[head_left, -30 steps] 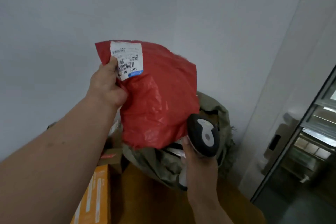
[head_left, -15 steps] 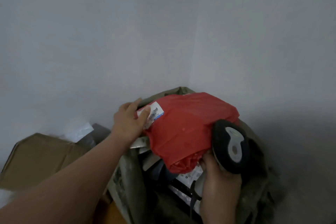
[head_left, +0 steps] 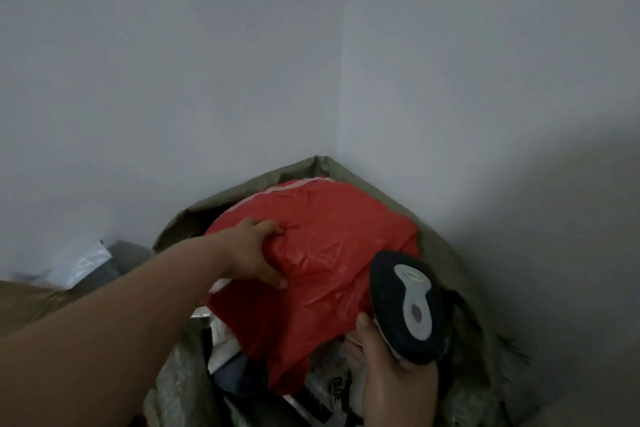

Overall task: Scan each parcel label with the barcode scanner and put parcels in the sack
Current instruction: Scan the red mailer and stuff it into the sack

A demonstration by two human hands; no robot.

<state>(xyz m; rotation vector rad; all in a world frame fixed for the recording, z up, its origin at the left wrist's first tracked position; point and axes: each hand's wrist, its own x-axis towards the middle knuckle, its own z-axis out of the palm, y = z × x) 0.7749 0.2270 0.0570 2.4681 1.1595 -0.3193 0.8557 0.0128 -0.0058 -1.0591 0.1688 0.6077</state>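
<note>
Nearest the camera, the right hand (head_left: pixel 394 374) grips the handle of a barcode scanner (head_left: pixel 407 305), fingers wrapped round it and the thumb lying up along its left side. The scanner's head is black with a pale grey panel down its top face and a small dark oval button set in that panel; it sits just in front of the lower right edge of the parcel.

Beyond it lies the red parcel (head_left: pixel 322 274), a soft, crinkled plastic mailer bag, glossy and creased, with a thin pale strip along its far edge. It rests in the open mouth of the sack (head_left: pixel 446 246), on top of other packages (head_left: pixel 332 388), grey and white ones, one showing dark printed characters. Its label is not visible from here.

The left hand (head_left: pixel 256 253) reaches in from the left and grips the parcel's upper left part, fingers curled into the plastic and bunching it.

The sack is olive-green woven material, its rim standing around the parcel. To the left, a brown cardboard box (head_left: pixel 24 302) and a white plastic mailer (head_left: pixel 83 263) lie near the wall (head_left: pixel 173 62). The sack stands in the corner of pale grey walls.
</note>
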